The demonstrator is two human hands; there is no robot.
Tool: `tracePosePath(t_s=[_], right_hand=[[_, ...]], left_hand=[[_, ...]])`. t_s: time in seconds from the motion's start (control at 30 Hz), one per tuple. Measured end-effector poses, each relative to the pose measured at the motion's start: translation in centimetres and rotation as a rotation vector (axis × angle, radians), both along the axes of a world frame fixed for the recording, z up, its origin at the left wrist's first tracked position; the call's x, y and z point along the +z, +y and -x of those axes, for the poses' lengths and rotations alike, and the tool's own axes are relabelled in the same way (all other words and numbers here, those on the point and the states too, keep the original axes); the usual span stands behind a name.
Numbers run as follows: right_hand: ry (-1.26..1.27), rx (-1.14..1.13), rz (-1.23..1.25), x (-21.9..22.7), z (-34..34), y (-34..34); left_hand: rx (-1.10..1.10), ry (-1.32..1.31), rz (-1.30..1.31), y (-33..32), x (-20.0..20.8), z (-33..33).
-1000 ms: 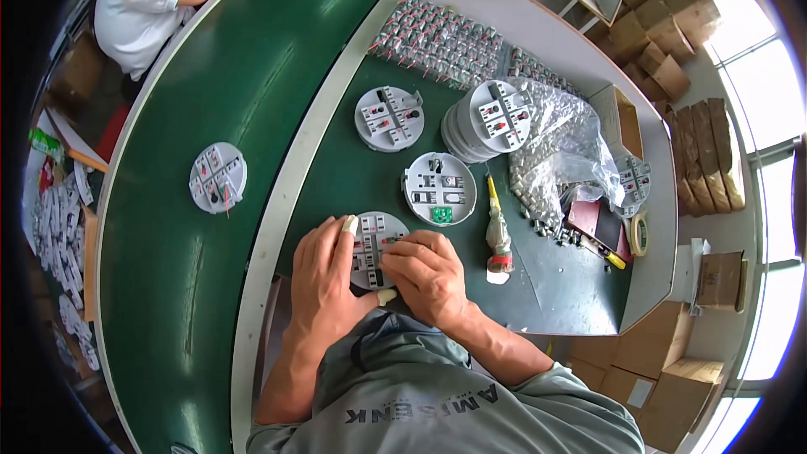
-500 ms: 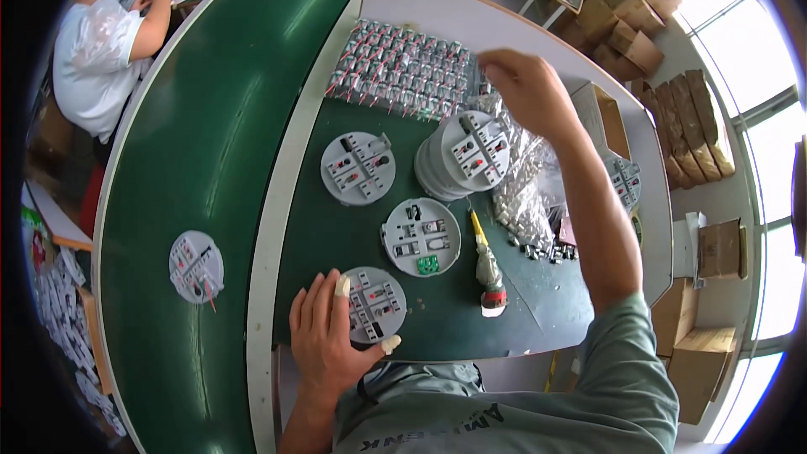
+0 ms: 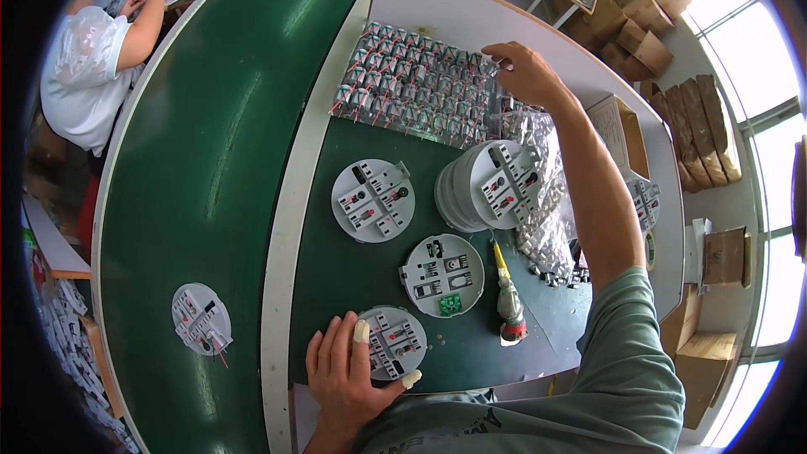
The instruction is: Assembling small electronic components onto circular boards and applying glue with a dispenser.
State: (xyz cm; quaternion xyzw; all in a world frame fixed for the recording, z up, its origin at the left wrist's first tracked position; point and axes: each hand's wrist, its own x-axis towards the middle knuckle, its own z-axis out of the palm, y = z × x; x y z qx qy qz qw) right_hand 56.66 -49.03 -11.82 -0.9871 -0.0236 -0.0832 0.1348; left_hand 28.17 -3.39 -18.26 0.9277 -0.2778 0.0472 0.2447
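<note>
My left hand holds the edge of a round grey plastic housing at the near edge of the bench, thumb and fingers around its left side. Pale finger cots cover its thumb and index fingertip. My right hand is stretched out to the far right corner of a tray of small metal motors with red wires. Its fingertips are drawn together; anything between them is hidden. Beyond the left hand lies an open round housing with a green piece. Another housing sits farther left, near a housing stack.
A yellow-handled screwdriver hangs or lies right of the open housing. Clear plastic bags with small metal parts are beyond it. A green conveyor on the left carries another housing. A co-worker sits across it.
The view has shifted, so the bench things appear lower and farther right. My right hand has moved farther over the motor tray's far right corner. My left hand stays on the housing.
</note>
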Motion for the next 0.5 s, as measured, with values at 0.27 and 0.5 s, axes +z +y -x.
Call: tracePosePath(t_s=[0.27, 0.5], right_hand=[[0.097, 0.017, 0.058, 2.6, 2.9, -0.7], [-0.203, -0.124, -0.289, 6.1, 14.5, 6.6]], left_hand=[[-0.003, -0.024, 0.031, -0.2, 0.7, 0.0], [0.053, 0.022, 0.052, -0.3, 0.6, 1.3]])
